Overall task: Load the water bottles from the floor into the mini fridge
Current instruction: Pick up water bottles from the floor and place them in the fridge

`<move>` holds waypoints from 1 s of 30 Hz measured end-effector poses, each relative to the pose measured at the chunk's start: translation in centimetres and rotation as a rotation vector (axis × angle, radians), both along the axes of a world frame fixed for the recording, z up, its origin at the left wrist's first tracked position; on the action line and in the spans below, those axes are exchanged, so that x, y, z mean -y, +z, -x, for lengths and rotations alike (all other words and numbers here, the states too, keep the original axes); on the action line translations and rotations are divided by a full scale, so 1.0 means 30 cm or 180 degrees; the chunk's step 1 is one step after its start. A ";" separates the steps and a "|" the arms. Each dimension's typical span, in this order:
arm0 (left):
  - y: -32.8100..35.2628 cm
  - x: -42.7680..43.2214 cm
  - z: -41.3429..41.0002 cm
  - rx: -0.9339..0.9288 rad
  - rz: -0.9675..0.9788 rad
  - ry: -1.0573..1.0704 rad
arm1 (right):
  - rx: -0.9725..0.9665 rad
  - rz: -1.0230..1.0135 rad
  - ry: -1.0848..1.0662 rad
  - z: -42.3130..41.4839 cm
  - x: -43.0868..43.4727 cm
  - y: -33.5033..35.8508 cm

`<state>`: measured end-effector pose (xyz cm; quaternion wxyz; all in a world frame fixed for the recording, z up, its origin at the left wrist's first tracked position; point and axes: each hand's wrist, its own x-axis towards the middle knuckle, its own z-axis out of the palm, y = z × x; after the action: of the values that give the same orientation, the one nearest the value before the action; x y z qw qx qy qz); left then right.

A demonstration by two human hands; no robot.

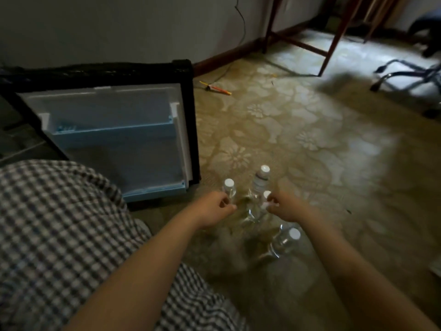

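fridge door (pixel 114 139): open, inner shelves facing the room.
bottles: four caps visible, clustered on the carpet (pixel 310 163) just right of the door's lower corner.
door-side bottle (pixel 230 191): closest to the door, upright, cap up, against the left hand's fingertips.
left hand (pixel 211 210): fingers curled; blur makes it unclear if it is gripping or only touching.
far bottle (pixel 261 180): upright, cap up, beyond both hands.
middle bottle (pixel 266 195): cap at the right hand's fingertips, body mostly hidden.
right hand (pixel 285 207): fingers curled at that cap; can't tell if it is pinching.
outer bottle (pixel 285 242): farthest from the door, beside the right forearm; looks leaned, cap end away from the door.
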<state>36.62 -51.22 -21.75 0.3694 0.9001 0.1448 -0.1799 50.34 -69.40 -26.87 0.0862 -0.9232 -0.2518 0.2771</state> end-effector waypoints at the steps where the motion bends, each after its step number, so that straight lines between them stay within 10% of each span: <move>1: -0.026 0.017 -0.005 -0.0036 0.0058 0.0029 | 0.0049 0.0148 -0.0087 0.002 0.033 -0.033; 15: -0.174 0.103 0.007 -0.0481 0.0178 0.0087 | 0.0367 0.0479 -0.0829 0.100 0.225 -0.320; 30: -0.038 0.040 0.033 0.0241 0.0370 0.0214 | 0.0575 -0.1896 -0.0018 0.129 -0.054 0.194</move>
<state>35.62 -52.41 -22.89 0.4321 0.8779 0.1501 -0.1413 46.46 -67.79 -21.04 0.3311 -0.8789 -0.3261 0.1077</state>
